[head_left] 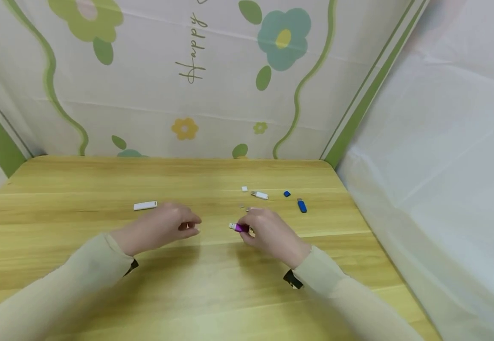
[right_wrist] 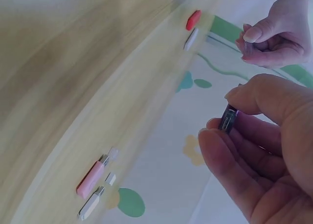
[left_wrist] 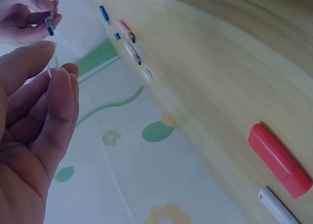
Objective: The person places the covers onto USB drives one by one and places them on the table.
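Observation:
My right hand (head_left: pixel 270 234) pinches a purple USB flash drive (head_left: pixel 242 228) between thumb and fingers, its bare metal plug pointing left. Across a short gap, my left hand (head_left: pixel 166 228) holds a small clear cap (left_wrist: pixel 53 65) at its fingertips, seen best in the left wrist view. Both hands are over the middle of the table (head_left: pixel 213 293), facing each other. A pink flash drive (right_wrist: pixel 92 177), uncapped, lies beyond the right hand, with its pale cap (right_wrist: pixel 113 153) by the plug.
Past the right hand lie an uncapped white flash drive (head_left: pixel 260 195), its white cap (head_left: pixel 244 189), a blue drive (head_left: pixel 301 205) and a blue cap (head_left: pixel 287 193). At left are a capped white stick (head_left: pixel 145 205) and a red one (left_wrist: pixel 279 160), hidden in the head view.

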Tool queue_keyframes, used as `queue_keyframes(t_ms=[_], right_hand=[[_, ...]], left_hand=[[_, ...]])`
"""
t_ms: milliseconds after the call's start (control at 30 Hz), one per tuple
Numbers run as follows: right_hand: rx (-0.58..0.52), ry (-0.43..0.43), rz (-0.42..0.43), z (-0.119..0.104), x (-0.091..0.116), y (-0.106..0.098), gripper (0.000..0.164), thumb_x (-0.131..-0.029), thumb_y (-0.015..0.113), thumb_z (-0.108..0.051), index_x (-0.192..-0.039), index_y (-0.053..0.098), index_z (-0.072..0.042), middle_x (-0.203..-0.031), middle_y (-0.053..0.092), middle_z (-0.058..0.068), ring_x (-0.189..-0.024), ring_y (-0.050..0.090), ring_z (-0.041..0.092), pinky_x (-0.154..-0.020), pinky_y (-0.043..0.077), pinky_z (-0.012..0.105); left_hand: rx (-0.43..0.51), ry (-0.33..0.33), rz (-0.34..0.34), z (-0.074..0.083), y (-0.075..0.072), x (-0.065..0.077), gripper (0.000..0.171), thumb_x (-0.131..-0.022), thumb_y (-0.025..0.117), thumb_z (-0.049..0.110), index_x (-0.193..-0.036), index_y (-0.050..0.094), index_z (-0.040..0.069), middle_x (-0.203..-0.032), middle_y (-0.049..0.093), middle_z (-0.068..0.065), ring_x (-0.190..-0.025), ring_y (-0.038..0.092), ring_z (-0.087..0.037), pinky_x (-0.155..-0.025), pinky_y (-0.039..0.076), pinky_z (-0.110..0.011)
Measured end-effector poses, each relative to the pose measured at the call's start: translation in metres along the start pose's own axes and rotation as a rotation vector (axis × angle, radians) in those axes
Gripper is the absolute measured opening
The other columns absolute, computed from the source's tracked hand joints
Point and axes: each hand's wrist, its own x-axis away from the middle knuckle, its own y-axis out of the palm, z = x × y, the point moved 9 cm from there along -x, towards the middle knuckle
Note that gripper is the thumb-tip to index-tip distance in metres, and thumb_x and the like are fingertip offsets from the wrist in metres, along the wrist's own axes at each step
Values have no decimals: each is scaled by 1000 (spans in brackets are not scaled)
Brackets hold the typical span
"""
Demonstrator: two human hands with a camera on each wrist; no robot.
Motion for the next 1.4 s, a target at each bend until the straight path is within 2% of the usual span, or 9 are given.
queue_keyframes(t_ms=[167, 367, 667, 967, 1200, 1400], right_hand=[[-5, -69, 25, -12, 8, -4, 7, -83, 77, -5, -91, 75, -5, -82, 68, -1, -71, 62, 11, -65, 49, 13], [5, -82, 42, -20, 15, -6, 10, -84, 79, -6, -93, 75, -5, -85, 68, 0, -72, 62, 10, -67, 50, 12], [20, -138, 52, -34, 20, -4, 15, -82, 80, -6, -97, 75, -7, -91, 69, -2, -79, 62, 7, -72, 49, 11], [25, -188, 76, -48, 23, -1, 16, -82, 80, -7, -98, 75, -7, -93, 69, -1, -83, 62, 10, -74, 49, 11], [10, -205, 84, -55, 24, 0, 15, -83, 80, -7, -98, 75, -7, -93, 69, 0, -84, 63, 10, -76, 49, 10], [6, -208, 73, -59, 24, 2, 14, -84, 79, -8, -98, 75, -8, -94, 69, -1, -84, 62, 9, -76, 48, 10]], left_hand=[[-52, 66, 68, 15, -5, 8, 12, -82, 81, 7, -92, 75, 5, -80, 67, 3, -65, 58, -4, -59, 50, -19], [-95, 104, 115, 30, -7, 13, 15, -80, 81, 7, -93, 76, 4, -83, 70, -2, -68, 62, -10, -61, 52, -22], [-50, 102, 107, 41, -3, 18, 15, -80, 81, 6, -94, 76, 2, -83, 71, -3, -69, 61, -10, -62, 52, -21], [-53, 85, 80, 49, 2, 21, 17, -81, 81, 8, -97, 75, 3, -85, 69, -1, -70, 58, -8, -62, 50, -19], [-79, 98, 103, 56, 2, 25, 18, -81, 82, 10, -97, 76, 3, -83, 68, 0, -68, 55, -6, -61, 48, -18], [-75, 90, 97, 58, 3, 27, 19, -82, 81, 10, -98, 76, 3, -84, 69, -1, -69, 56, -7, -62, 49, -18]])
